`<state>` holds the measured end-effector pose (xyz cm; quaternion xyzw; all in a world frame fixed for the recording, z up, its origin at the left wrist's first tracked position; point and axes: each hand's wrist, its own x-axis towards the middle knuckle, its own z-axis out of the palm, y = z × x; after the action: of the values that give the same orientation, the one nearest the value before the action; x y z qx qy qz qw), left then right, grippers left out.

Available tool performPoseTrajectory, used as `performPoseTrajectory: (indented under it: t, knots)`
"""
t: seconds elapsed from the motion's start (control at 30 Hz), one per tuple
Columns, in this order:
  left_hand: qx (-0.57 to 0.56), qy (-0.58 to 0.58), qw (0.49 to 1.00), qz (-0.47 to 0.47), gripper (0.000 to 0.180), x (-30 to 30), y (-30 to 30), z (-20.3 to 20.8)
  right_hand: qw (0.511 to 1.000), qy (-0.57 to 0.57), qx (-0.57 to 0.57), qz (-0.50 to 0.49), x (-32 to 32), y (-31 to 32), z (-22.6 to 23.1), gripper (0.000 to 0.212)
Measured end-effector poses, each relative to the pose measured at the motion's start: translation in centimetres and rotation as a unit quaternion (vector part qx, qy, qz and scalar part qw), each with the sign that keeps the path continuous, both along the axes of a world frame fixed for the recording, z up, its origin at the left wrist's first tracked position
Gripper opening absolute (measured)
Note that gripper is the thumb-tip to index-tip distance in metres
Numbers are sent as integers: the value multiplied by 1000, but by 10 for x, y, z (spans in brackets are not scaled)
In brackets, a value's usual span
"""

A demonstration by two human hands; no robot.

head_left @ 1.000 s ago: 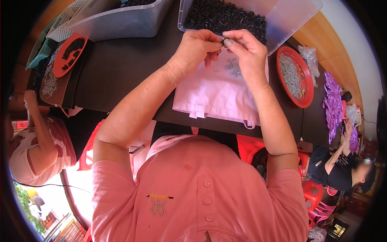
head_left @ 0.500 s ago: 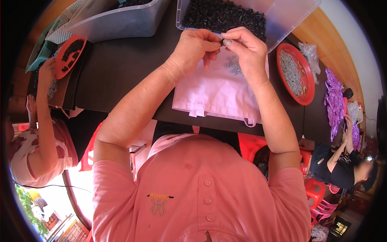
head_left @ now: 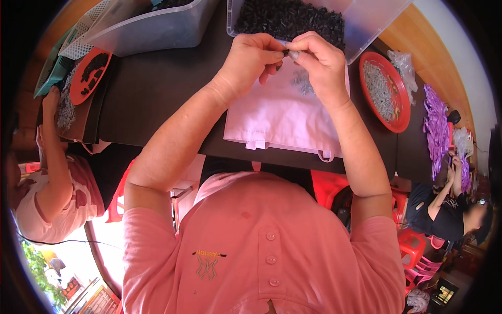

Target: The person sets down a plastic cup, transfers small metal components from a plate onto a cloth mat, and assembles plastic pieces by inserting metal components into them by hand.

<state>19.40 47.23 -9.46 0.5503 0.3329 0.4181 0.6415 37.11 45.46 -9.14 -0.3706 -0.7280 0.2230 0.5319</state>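
Observation:
Over the near side of a clear bin, my left hand (head_left: 246,60) and my right hand (head_left: 325,65) meet fingertip to fingertip. Both pinch a small black part (head_left: 285,53) between thumb and forefinger; fingers cover most of it, and its exact kind is too small to tell. A second dark bit shows by the curled fingers of my left hand. Below my hands a pink cloth bag (head_left: 282,123) lies flat on the table, with a heap of small silver metal pieces (head_left: 301,82) on it, partly hidden by my right hand.
The clear bin (head_left: 374,26) holds many black parts. At right sits a red tray (head_left: 401,118) of silver pieces, beside purple strips (head_left: 435,125). Another bin (head_left: 162,39) and a red plate (head_left: 78,86) stand left. Co-workers sit on both sides of the dark table (head_left: 151,99).
My hands stay pinched together, shifting only slightly. The left co-worker's hand has moved away from the red plate, downward and to the left. The right co-worker's hands have shifted a little.

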Motion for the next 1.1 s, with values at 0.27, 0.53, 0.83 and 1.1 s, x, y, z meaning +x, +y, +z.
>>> performPoseTrajectory:
  t: [0.27, 0.53, 0.83, 1.1]
  knots:
    - [148, 101, 982, 58, 9, 5, -1, -5, 994, -78, 71, -2, -1, 3, 4, 16]
    - [-23, 14, 999, 31, 11, 5, -2, -2, 995, 16, -90, 26, 6, 7, -5, 16]
    - [-47, -48, 997, 29, 13, 5, 1, -1, 992, 44, -119, -7, 2, 0, 3, 15]
    - [-67, -48, 997, 7, 13, 1, 2, -3, 996, -66, -22, -60, 0, 2, -2, 11]
